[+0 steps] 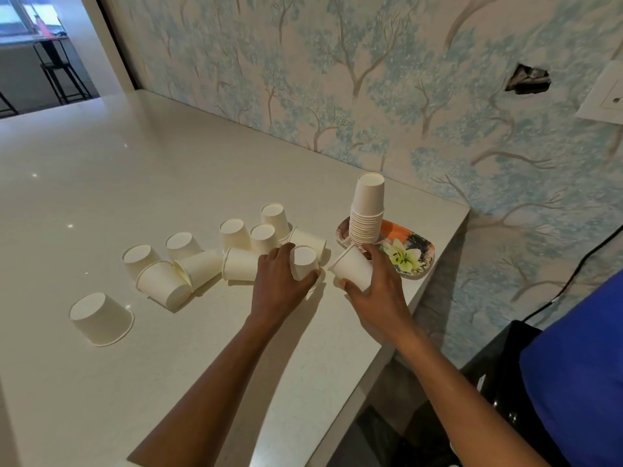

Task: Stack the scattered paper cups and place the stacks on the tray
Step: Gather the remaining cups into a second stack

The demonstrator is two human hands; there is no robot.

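Note:
Several white paper cups (183, 246) lie scattered on the white counter (101, 183), some upside down, some on their sides; one stands apart at the near left (101, 318). A tall stack of upside-down cups (367, 210) stands on the left end of the flowered tray (409, 256) by the wall. My left hand (278, 284) is closed around an upside-down cup (304, 262) on the counter. My right hand (377, 291) holds a tilted cup (352, 266) just in front of the tray, its rim pointing up and left.
The counter's right edge (435, 274) runs just past the tray, with a drop beyond it. The tree-patterned wall (371, 96) stands close behind the tray. A black cable (580, 264) hangs at the right. Black stools (57, 75) stand in the far room.

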